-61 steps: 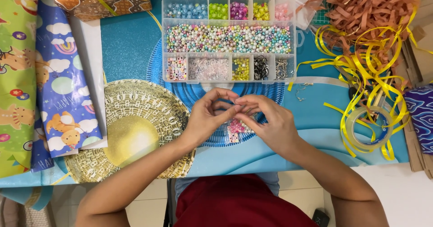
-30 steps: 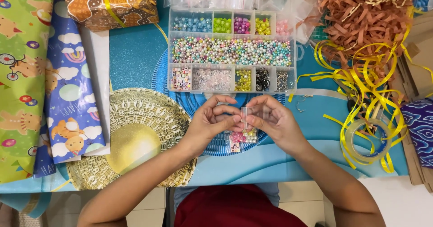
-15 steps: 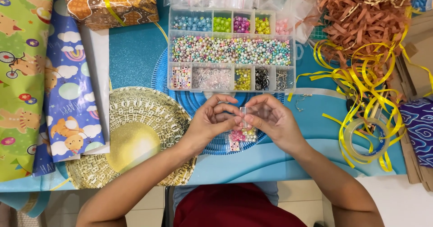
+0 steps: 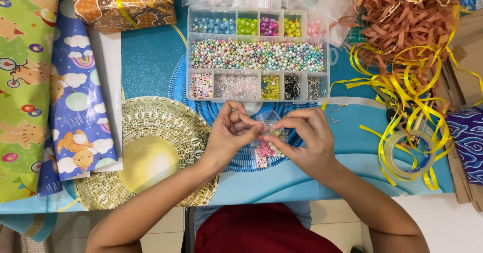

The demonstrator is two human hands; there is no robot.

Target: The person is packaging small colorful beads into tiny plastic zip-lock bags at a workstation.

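Fingers [image 4: 250, 123] of the left hand [image 4: 229, 135] and right hand [image 4: 307, 140] are pinching a small clear bag [image 4: 270, 124] of beads between them, just above the blue round mat [image 4: 201, 89]. Beyond is sitting the bead organizer box [image 4: 257, 54], with the gold plate [image 4: 146, 150] lying leftward on the surface [image 4: 146, 57].
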